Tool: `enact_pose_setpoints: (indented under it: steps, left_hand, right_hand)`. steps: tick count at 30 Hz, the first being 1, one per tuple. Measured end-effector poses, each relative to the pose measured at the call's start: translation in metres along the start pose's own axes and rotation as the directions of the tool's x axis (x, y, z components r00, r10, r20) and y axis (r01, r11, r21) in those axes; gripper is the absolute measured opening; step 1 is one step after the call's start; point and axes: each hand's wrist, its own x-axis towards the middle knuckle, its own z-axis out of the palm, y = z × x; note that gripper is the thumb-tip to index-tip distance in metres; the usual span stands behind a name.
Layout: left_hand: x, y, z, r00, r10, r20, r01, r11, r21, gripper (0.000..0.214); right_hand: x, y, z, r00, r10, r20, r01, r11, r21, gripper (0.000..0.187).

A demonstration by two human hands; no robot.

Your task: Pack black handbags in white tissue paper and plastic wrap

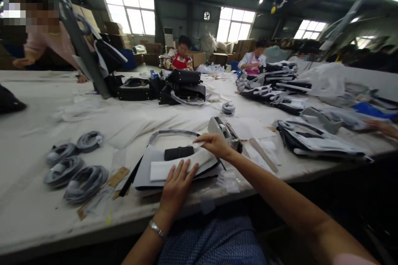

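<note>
A handbag lies in front of me on the table, its upper side covered by a pale grey sheet and its wrapped handle arching away from me. A dark folded strap or band rests on that sheet. Nearer to me a white padding strip runs across the bag. My left hand lies flat on this strip, fingers stretched out. With thumb and fingers pinched together, my right hand holds the strip's raised right end; the exact grip is partly hidden.
Coiled wrapped straps sit at the left. Beyond my right hand stands a tape dispenser. Another bag lies to the right, near a co-worker's hand. Black bags and a bag pile stand farther back. A metal post rises at left.
</note>
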Motion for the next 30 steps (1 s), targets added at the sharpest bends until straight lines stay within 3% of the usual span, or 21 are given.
enact_pose_setpoints:
  steps: [4,7,14,18,21,22,25,28,30]
  left_hand:
    - [0.0,0.001,0.0,0.999,-0.038,0.0,0.038,0.998,-0.057,0.059]
    - [0.001,0.001,0.0,0.997,-0.062,0.034,0.064,0.994,-0.084,0.06]
    - [0.004,0.003,-0.003,0.991,-0.116,0.071,0.124,0.984,-0.127,0.058]
    - [0.006,0.009,-0.008,0.983,-0.171,0.072,0.179,0.974,-0.141,0.056]
    - [0.005,0.012,-0.003,0.989,-0.146,-0.032,0.142,0.985,-0.097,0.048]
    - [0.004,0.012,0.0,0.99,-0.135,-0.042,0.132,0.989,-0.064,0.047]
    - [0.003,0.011,0.007,0.99,-0.12,-0.075,0.123,0.992,0.04,0.045]
    - [0.003,0.012,0.008,0.989,-0.112,-0.093,0.121,0.988,0.094,0.044]
    - [0.003,0.013,0.006,0.991,-0.106,-0.082,0.115,0.988,0.103,0.042]
  right_hand:
    - [-0.042,-0.007,-0.004,0.992,-0.085,0.098,0.1,0.981,-0.165,0.034]
    - [-0.062,-0.005,0.0,0.972,-0.171,0.159,0.206,0.948,-0.242,0.034]
    - [-0.09,0.002,0.017,0.923,-0.357,0.145,0.382,0.805,-0.453,0.032]
    - [-0.095,-0.008,0.011,0.893,-0.393,0.218,0.447,0.726,-0.523,0.03]
    - [-0.076,0.0,-0.005,0.899,-0.334,0.284,0.437,0.736,-0.517,0.025]
    - [-0.063,0.007,-0.008,0.92,-0.291,0.264,0.39,0.754,-0.528,0.028]
    - [-0.014,0.038,-0.001,0.935,-0.26,0.24,0.35,0.783,-0.514,0.031]
    - [0.018,0.072,0.021,0.894,-0.319,0.315,0.437,0.777,-0.452,0.04]
    - [0.023,0.098,0.032,0.832,-0.397,0.386,0.54,0.739,-0.403,0.042]
